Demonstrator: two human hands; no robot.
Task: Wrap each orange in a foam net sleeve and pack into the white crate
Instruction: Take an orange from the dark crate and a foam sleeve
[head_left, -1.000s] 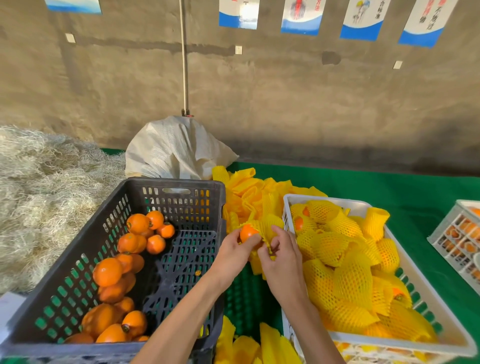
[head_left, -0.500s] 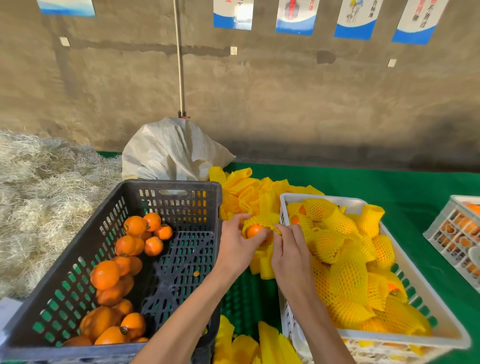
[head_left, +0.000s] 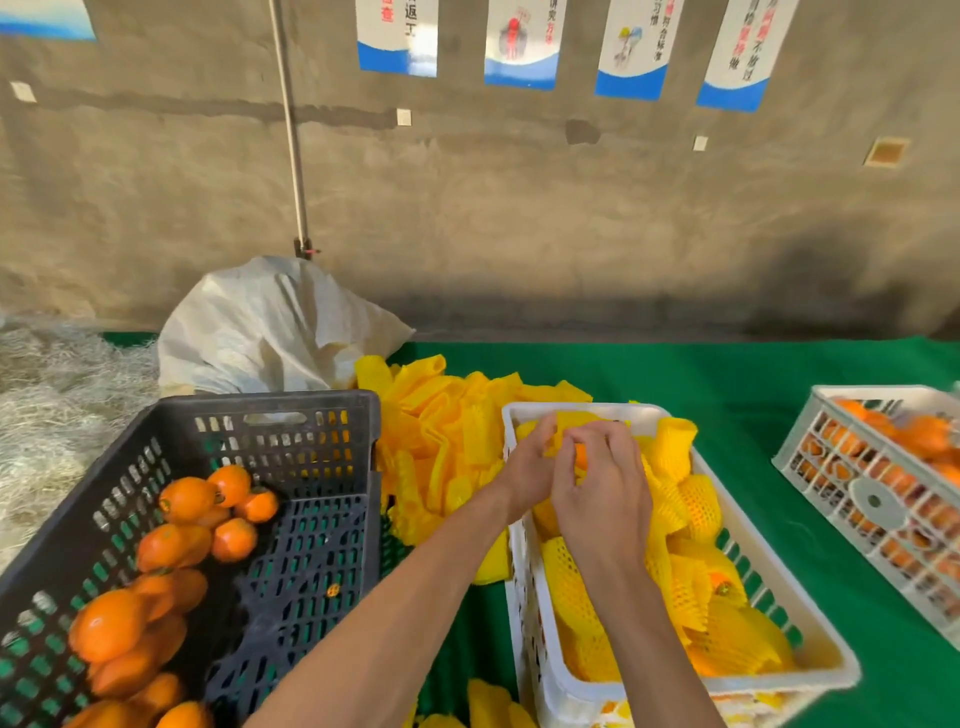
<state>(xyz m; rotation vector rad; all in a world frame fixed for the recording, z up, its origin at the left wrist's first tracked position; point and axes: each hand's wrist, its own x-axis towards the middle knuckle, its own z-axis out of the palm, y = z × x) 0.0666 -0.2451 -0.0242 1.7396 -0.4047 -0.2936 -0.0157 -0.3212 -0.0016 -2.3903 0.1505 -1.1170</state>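
Both hands over far end of white crate (head_left: 530, 613). Orange (head_left: 581, 457) between fingertips; left hand (head_left: 527, 470) and right hand (head_left: 605, 506) pinch yellow foam net sleeve (head_left: 558, 441) round it.

black crate (head_left: 291, 415) | orange fruit (head_left: 184, 499) | yellow net sleeves (head_left: 441, 415) | white crate (head_left: 524, 597) | green cloth (head_left: 727, 374)

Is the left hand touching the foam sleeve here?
Touching. The head view shows the left hand with its fingers curled onto the yellow foam sleeve around the orange.
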